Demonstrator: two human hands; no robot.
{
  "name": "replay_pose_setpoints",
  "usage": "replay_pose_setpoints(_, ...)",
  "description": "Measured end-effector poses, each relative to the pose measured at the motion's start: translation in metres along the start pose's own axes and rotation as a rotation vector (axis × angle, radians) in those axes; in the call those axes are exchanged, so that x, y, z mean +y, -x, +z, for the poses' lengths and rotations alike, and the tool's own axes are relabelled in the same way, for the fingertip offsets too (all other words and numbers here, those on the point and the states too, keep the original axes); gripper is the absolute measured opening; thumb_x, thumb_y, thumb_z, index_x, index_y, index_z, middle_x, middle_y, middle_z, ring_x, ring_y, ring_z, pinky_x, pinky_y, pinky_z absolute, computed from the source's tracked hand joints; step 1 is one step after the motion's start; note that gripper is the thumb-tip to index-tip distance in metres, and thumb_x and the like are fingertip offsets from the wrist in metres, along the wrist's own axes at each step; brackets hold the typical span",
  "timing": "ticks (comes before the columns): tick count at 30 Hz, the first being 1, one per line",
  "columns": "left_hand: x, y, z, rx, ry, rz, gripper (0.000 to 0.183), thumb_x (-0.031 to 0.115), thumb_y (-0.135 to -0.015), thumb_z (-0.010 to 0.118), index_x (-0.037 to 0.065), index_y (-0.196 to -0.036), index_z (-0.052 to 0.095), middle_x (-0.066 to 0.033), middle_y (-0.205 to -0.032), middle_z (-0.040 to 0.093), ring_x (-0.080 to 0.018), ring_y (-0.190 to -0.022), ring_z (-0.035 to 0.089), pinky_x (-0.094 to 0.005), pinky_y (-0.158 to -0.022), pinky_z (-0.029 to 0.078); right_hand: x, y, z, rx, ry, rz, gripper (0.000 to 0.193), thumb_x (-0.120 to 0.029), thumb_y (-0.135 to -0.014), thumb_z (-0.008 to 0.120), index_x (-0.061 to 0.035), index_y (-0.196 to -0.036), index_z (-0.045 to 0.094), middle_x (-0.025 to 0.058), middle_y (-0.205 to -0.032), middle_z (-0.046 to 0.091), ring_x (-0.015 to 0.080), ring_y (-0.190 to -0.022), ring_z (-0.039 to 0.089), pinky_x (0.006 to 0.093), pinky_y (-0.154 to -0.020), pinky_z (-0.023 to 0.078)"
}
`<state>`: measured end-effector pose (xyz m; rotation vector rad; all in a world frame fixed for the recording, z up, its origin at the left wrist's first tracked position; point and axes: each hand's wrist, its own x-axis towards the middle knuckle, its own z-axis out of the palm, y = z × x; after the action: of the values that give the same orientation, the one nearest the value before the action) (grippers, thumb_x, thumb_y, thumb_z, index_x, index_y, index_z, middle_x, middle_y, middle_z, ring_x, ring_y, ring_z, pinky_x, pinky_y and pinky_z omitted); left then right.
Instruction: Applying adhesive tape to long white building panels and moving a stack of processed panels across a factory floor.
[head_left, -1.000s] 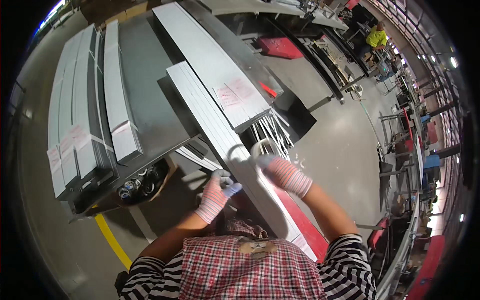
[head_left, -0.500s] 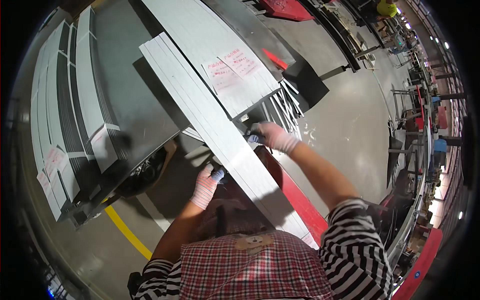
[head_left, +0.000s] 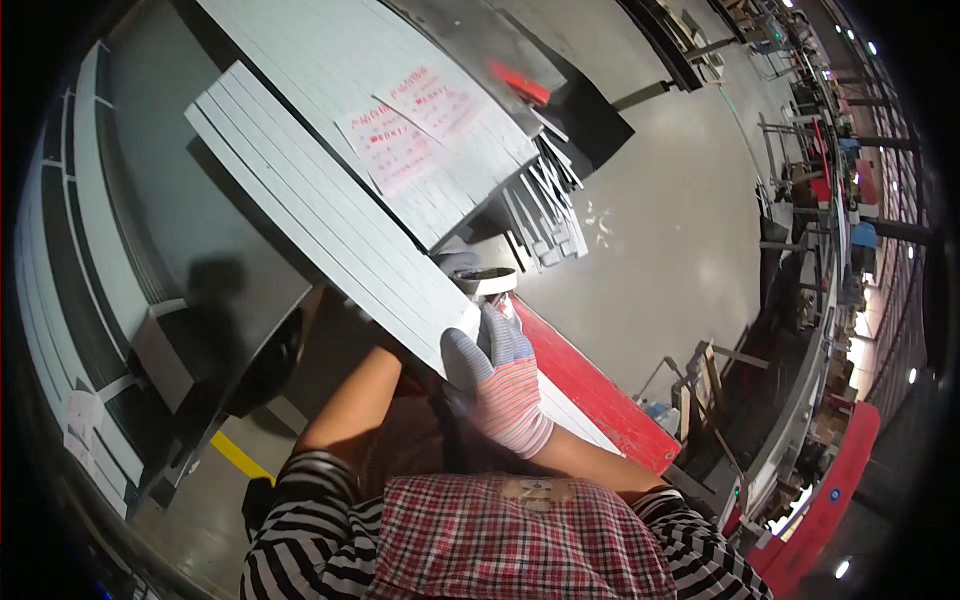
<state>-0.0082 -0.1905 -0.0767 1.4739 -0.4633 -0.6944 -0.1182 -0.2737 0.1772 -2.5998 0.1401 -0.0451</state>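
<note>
Grey floor (head_left: 665, 230) lies beyond the right hand (head_left: 500, 380), apparently steadying white strips (head_left: 325, 215) mostly hiding the left hand (head_left: 457, 257); I cannot tell either grip.

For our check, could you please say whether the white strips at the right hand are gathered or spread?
Gathered: the white strips lie closely side by side along their visible length.

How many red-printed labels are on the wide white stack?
2, both on the wide stack: the left label beside the narrow stack, and the right label next to it. More may be hidden.
</note>
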Motion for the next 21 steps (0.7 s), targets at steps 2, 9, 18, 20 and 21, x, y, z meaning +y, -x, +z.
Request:
replay_pose_setpoints(2,0.044,-0.028,0.023,-0.124,0.082,0.311,0.051,0.030,-0.089,0.064,0.015,-0.137,0.055,-0.0138,-0.126,0.062,-0.0332,-0.117,0.059,-0.0428,-0.102,0.046,0.004,0.003,-0.005,0.052,0.027,-0.005,0.083,-0.016,-0.058,0.088,-0.0114,-0.133,0.052,0.0351,-0.137,0.043,0.0535,-0.121,0.048,0.0577,-0.098,0.043)
replay_pose_setpoints(9,0.092,0.142,-0.036,0.283,0.874,-0.405,0.048,0.028,-0.097,0.060,0.000,-0.136,0.053,-0.0147,-0.123,0.065,-0.0229,-0.101,0.067,-0.0337,-0.077,0.057,0.012,0.007,-0.002,0.026,0.092,0.021,0.073,-0.023,-0.072,0.078,-0.0177,-0.138,0.049,0.0312,-0.140,0.042,0.0479,-0.126,0.044,0.0626,-0.110,0.031)
replay_pose_setpoints(18,0.245,0.087,0.002,0.065,-0.985,-0.452,0.043,0.035,-0.088,0.063,-0.001,-0.111,0.067,-0.0217,-0.105,0.071,-0.0375,-0.102,0.068,-0.0436,-0.087,0.055,-0.003,-0.008,-0.055,0.288,-0.418,-0.190,0.082,-0.026,-0.078,0.078,0.0009,-0.144,0.037,0.0329,-0.139,0.042,0.0460,-0.127,0.045,0.0510,-0.109,0.035)
replay_pose_setpoints(20,0.226,0.085,-0.003,-0.134,-1.112,-0.210,0.030,0.026,-0.087,0.062,0.010,-0.110,0.071,-0.0155,-0.108,0.072,-0.0321,-0.102,0.069,-0.0410,-0.087,0.056,-0.041,-0.038,-0.107,0.020,0.098,-0.531,0.073,-0.024,-0.079,0.074,-0.0015,-0.142,0.044,0.0283,-0.132,0.052,0.0407,-0.123,0.052,0.0494,-0.106,0.039)
replay_pose_setpoints(21,0.200,0.090,-0.003,0.031,-0.705,-0.207,0.030,0.029,-0.087,0.064,0.009,-0.108,0.071,-0.0143,-0.105,0.072,-0.0324,-0.101,0.069,-0.0410,-0.086,0.056,-0.023,-0.047,-0.087,-0.274,0.557,-0.611,0.052,-0.023,-0.078,0.068,-0.0084,-0.127,0.060,0.0214,-0.110,0.066,0.0377,-0.108,0.062,0.0495,-0.099,0.043)
